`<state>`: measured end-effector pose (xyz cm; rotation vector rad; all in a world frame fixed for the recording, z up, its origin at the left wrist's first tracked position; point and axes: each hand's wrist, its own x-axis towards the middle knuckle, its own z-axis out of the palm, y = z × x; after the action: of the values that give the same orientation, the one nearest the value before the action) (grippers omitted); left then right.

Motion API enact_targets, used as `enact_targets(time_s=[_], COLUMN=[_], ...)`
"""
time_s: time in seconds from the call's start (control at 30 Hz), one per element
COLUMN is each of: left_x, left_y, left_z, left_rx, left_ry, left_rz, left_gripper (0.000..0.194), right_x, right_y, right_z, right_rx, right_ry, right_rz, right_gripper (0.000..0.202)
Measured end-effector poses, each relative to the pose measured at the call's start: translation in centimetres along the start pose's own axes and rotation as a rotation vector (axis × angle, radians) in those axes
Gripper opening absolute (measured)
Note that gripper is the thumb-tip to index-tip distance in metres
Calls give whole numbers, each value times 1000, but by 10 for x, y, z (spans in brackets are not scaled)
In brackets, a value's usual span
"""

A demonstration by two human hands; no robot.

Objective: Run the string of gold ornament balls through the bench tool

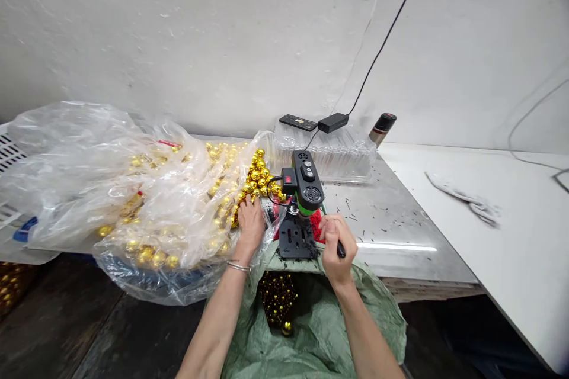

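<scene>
"Background first?"

"Pale, scuffed wall [200, 41], metal tabletop [382, 219], white surface [471, 201] joining it at right."

"Left hand [251, 222]?"

"Fingertips at the gold balls [258, 174], by the mouth of the clear plastic bag [178, 213]. Can't tell if that grip is apart or together; fingertips are buried. Metal bangle [239, 266] on the wrist."

"Right hand [338, 246]?"

"Grip clamped on the black handle [341, 250], just right of the black device [306, 180]. Device has round vents, a green band and a side box with a red switch."

"Where are the balls, exactly?"

"Loose pile left of the device, more inside the clear bag, more down in the green sack [373, 308] at the near edge, below the slotted black plate [297, 240]."

"Red bit?"

"Red surface [316, 225] beside the plate, black bits scattered over it and the tabletop."

"Far side?"

"Clear plastic stack [329, 157], phone [298, 122] and power adapter [333, 122] on top, dark-capped bottle [382, 129] just right."

"White surface?"

"Pale glove-like cloth [464, 196], gray cable [528, 161] farther right."
</scene>
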<state>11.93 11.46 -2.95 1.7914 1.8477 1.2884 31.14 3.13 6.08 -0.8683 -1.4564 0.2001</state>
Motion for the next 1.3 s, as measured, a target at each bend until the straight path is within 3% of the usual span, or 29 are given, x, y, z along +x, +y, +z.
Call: enact_targets(time_s=[0.17,0.3,0.43,0.53,0.6,0.8,1.0,1.17,1.3], left_x=[16,11,-13,-38,-51,-57,-59,-69,-70], left_y=[-15,-7,13,26,31,34,34,33,35], left_z=[4,-6,-10,0,10,21,24,35,37], left_rx=[-58,-113,-332,-588,-622,-266,-169,-113,-41], left_ry=[-51,-75,-252,-396,-417,-366,-321,-183,-147], left_rz=[-6,-50,-147,-204,-206,16,200,232,208], left_gripper=[19,21,38,51,47,38,33,32,29], right_x=[-3,-2,0,0,0,0,0,0,1], right_y=[3,1,0,0,1,0,0,1,0], right_z=[0,0,-1,-2,-2,-4,-4,-4,-4], right_rx=[-20,-24,-24,-19,-22,-43,-43,-48,-56], right_ry=[7,-9,-17,-20,-26,-46,-41,-42,-48], right_rz=[-5,-9,-15,-20,-16,-21,-42,-52,-60], right_gripper=[32,33,33,32,31,31,30,29,29])
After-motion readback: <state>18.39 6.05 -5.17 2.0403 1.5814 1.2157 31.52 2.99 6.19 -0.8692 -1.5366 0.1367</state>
